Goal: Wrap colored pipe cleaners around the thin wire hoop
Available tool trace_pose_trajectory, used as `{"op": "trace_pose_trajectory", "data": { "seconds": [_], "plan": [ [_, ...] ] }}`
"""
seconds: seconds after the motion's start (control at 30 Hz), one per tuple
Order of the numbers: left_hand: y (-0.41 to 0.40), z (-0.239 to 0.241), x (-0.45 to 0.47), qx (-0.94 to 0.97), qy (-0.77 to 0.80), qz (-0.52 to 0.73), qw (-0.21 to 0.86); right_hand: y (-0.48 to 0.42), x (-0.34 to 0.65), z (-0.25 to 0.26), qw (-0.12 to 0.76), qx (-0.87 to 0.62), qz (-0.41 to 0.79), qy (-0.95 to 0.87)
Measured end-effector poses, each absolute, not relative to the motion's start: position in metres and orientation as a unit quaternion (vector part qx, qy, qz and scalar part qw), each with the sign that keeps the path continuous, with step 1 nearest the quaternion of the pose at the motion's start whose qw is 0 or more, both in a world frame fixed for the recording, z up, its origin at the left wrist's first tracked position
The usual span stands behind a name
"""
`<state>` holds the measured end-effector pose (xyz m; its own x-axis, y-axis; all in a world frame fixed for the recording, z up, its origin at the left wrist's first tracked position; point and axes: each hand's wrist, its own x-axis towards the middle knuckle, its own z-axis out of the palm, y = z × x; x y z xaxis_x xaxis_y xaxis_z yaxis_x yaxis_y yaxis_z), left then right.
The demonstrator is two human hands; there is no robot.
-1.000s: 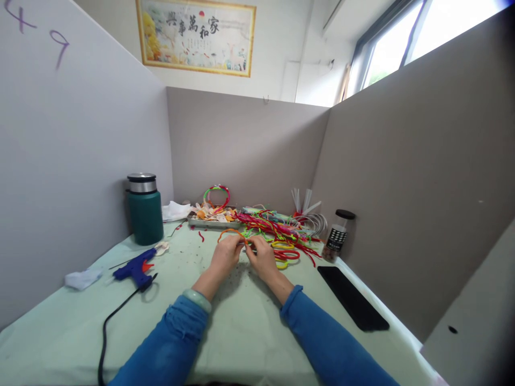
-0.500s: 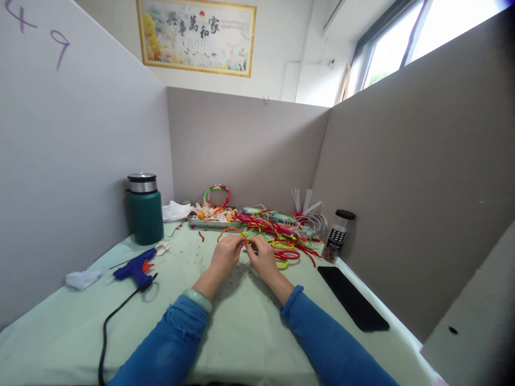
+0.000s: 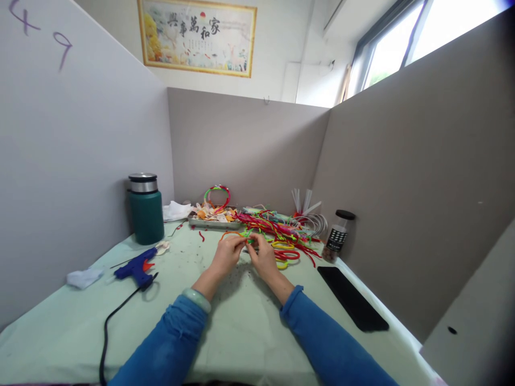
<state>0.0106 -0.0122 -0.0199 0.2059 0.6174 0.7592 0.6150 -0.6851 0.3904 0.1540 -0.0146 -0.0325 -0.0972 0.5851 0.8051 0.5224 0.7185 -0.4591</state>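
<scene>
Both hands meet over the middle of the pale green table [image 3: 241, 332]. My left hand [image 3: 227, 254] pinches an orange pipe cleaner [image 3: 229, 234] that arcs up and back from its fingers. My right hand [image 3: 262, 258] is closed on the other end of the same piece, fingertips almost touching the left ones. Just behind them lies a tangle of red, green and yellow pipe cleaners [image 3: 281, 236]. Both forearms wear blue sleeves, and a pale bangle [image 3: 196, 298] sits on the left wrist.
A blue glue gun [image 3: 134, 269] with a black cord lies at the left, near a white rag [image 3: 82, 277]. A green flask [image 3: 145, 209] stands at the back left, a metal tray [image 3: 213, 221] of scraps behind, a dark-lidded jar [image 3: 337, 235] and black phone [image 3: 352, 298] at the right.
The orange loop has dropped lower and flatter above my left hand. Both hands stay together with small finger movements.
</scene>
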Motion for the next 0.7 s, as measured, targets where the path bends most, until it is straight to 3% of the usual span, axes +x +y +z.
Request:
{"op": "trace_pose_trajectory", "data": {
  "seconds": [0.43,0.7],
  "plan": [
    [-0.0121,-0.0147,0.0109,0.694,0.460,0.494,0.249,-0.0196,0.1547,-0.0289,0.556,-0.319,0.033,-0.766],
    [-0.0156,-0.0158,0.0141,0.742,0.492,0.431,0.148,-0.0174,0.1547,-0.0328,0.547,-0.326,0.042,-0.770]
  ]
}}
